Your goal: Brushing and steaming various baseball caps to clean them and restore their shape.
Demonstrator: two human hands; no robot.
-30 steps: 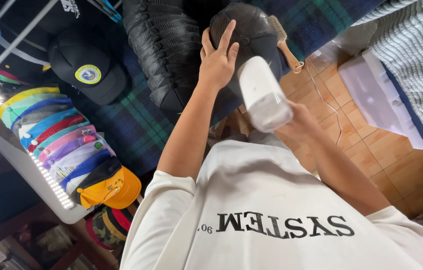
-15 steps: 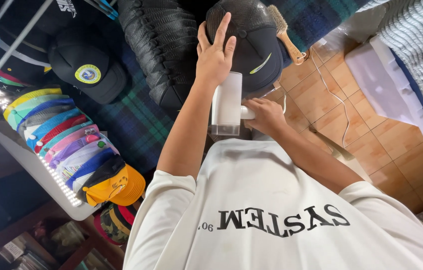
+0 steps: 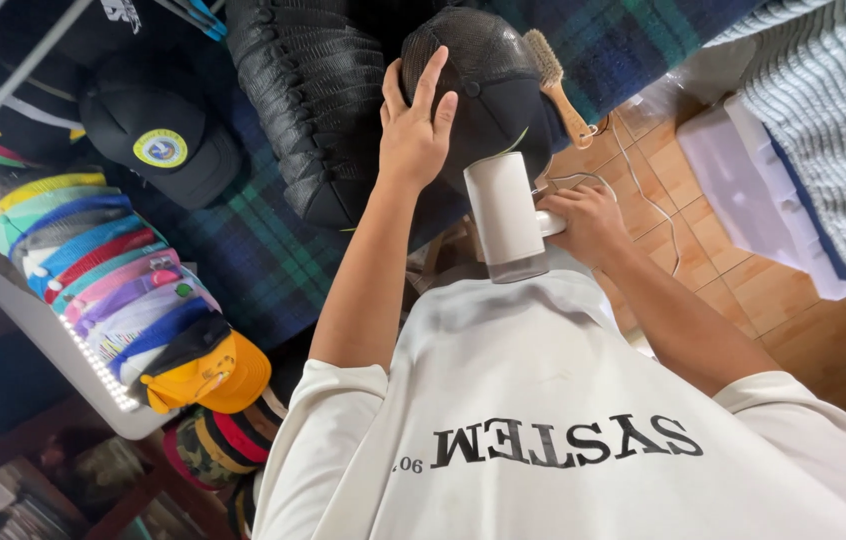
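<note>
Head camera, aimed steeply down the wearer's own chest.
Close on both forearms; a tiled floor [image 3: 743,280] shows at right.

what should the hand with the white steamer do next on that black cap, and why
Probably ease the white handheld steamer a little further up the black cap, keeping its head close to the front panel. The left hand lies spread flat on the cap's crown and steadies it, while the right hand grips the steamer's handle with its head at the cap's lower edge, so the panel above looks unworked.
</note>
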